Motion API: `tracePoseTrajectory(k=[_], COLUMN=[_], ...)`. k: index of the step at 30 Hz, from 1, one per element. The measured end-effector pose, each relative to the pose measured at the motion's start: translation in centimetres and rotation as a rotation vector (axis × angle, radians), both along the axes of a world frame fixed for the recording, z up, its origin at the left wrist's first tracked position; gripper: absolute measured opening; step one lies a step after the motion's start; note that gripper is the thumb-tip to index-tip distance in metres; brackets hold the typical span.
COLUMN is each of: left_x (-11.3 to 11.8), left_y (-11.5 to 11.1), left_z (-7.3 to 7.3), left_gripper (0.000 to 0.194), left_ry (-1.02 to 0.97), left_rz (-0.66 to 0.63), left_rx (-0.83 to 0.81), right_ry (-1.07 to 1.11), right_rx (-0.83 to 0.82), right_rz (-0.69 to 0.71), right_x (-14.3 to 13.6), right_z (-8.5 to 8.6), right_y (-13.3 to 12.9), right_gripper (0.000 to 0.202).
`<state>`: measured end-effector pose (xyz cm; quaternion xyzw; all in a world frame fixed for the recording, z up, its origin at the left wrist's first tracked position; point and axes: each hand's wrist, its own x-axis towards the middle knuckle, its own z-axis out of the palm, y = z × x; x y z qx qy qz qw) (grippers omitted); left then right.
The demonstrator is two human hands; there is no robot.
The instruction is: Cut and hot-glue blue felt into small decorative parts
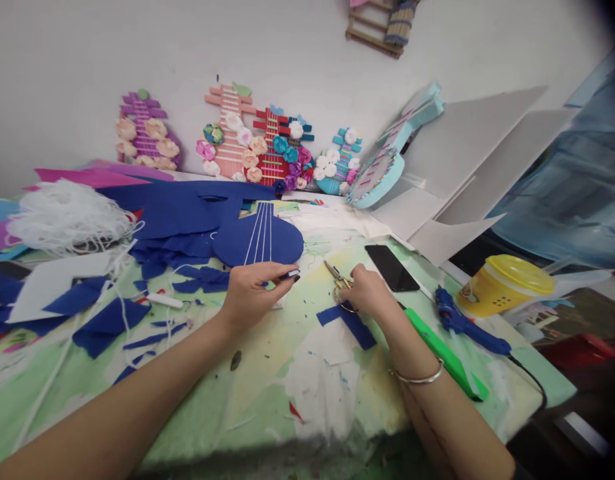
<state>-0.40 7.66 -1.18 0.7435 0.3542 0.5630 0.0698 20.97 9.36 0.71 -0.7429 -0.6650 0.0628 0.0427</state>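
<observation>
we have a blue guitar shape [260, 240] lying on the table [212, 413], with pale strings running up its face, and we place everything else by it. just below its right-hand edge, our left hand [255, 287] is pinching a small dark blue piece [289, 274] between thumb and index finger; the other fingers are mostly hidden from us, so we cannot tell how they lie. right of the guitar shape and slightly below it, our right hand [367, 287] has its fingers curled in around the handles of gold scissors [337, 275], whose tips point back towards the shape. lower right of the shape, beneath our right hand, we see blue strips [360, 330] meeting at an angle. farther right of the shape lie a dark phone [391, 268], a long green object [445, 353] and a blue glue gun [470, 330], with a yellow tub [507, 287] beyond. left of the shape we have a heap of white yarn [70, 217], and lower left of it blue scraps [112, 323] lie scattered. behind it, decorated guitars stand along the wall, among them a purple one [145, 130] trimmed with pale flowers.
</observation>
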Motion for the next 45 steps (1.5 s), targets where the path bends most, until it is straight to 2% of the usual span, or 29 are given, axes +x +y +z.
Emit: tracePoseTrajectory(k=[3,7,9,11,15,18,20,34,41,45], left_x=[-0.2,-0.3,-0.2,-0.2,-0.3,-0.4,-0.4,-0.3,-0.3,-0.4], left_y=[0.1,0.3,0.3,0.3,0.3,0.4,0.4,0.3,0.3,0.7], left_z=[0.0,-0.1,-0.1,0.0,0.1,0.1,0.0,0.0,0.0,0.0], left_gripper=[0.015,0.017,0.016,0.014,0.011,0.009,0.007,0.007,0.01,0.013], left_ry=[0.017,0.06,0.076,0.092,0.114,0.135,0.15,0.173,0.132,0.044], left_rz=[0.022,0.076,0.115,0.151,0.21,0.226,0.232,0.246,0.207,0.101], left_rx=[0.065,0.177,0.231,0.267,0.287,0.29,0.301,0.295,0.22,0.067], right_ry=[0.041,0.303,0.406,0.48,0.647,0.588,0.522,0.505,0.454,0.472], right_rx=[0.016,0.098,0.209,0.349,0.45,0.473,0.482,0.524,0.53,0.528], right_rz=[-0.003,0.001,0.024,0.098,0.343,0.474,0.502,0.522,0.532,0.489], right_x=[0.3,1.2,1.3,0.7,-1.6,-2.8,-3.0,-3.3,-3.2,-2.9], right_z=[-0.1,-0.4,-0.3,-0.2,-0.2,-0.5,-0.7,-0.8,-1.0,-0.7], right_y=[-0.1,0.4,0.4,0.1,-1.3,-2.2,-2.5,-2.7,-2.6,-2.5], right_gripper=[0.044,0.051,0.042,0.031,0.035,0.034,0.035,0.046,0.047,0.045])
